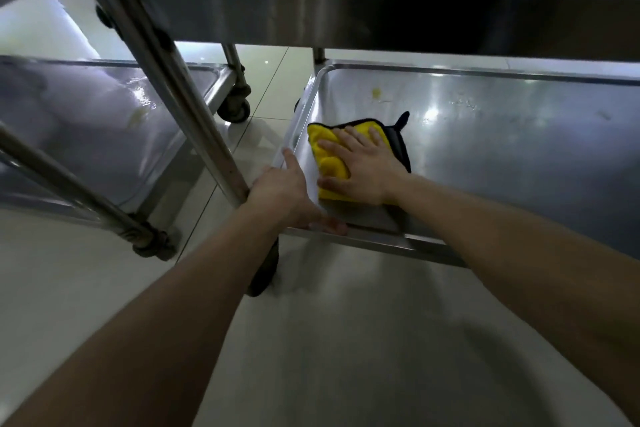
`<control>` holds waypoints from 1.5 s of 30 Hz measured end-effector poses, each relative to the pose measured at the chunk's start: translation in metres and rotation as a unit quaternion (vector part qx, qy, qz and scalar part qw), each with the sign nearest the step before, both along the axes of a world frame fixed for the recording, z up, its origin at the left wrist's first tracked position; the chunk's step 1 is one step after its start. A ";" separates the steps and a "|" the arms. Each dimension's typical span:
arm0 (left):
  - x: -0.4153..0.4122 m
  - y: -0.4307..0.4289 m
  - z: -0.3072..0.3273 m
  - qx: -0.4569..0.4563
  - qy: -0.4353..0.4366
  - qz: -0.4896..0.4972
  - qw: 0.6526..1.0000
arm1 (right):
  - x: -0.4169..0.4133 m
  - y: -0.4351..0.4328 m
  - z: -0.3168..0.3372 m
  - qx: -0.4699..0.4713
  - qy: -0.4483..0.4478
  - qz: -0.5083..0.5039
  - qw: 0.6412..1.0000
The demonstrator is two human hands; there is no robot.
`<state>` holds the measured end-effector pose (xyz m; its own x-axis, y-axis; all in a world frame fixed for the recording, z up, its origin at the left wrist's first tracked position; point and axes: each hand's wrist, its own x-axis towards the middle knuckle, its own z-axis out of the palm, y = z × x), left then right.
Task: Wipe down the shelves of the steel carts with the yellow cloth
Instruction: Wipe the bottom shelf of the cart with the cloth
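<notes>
Lower shelf, near-left corner: right hand flat, fingers spread, pressing yellow cloth onto the steel. Left hand curled over the corner rim, bracing. Yellow spot at 12 o'clock from the cloth, apart; right hand nearer

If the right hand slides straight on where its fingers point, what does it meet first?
Probably the raised left rim of the lower shelf, near its far corner; the yellow spot lies right of that line.

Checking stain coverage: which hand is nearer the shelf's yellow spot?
Right. The right hand presses the cloth short of the spot; left hand holds the shelf rim, farther back.
</notes>
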<state>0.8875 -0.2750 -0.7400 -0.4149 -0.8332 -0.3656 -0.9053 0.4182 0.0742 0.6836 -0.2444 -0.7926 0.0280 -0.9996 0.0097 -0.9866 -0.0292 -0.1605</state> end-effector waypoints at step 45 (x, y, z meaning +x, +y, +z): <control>0.094 0.016 -0.024 -0.248 0.298 0.137 0.912 | 0.075 0.084 0.013 0.003 0.010 0.030 1.000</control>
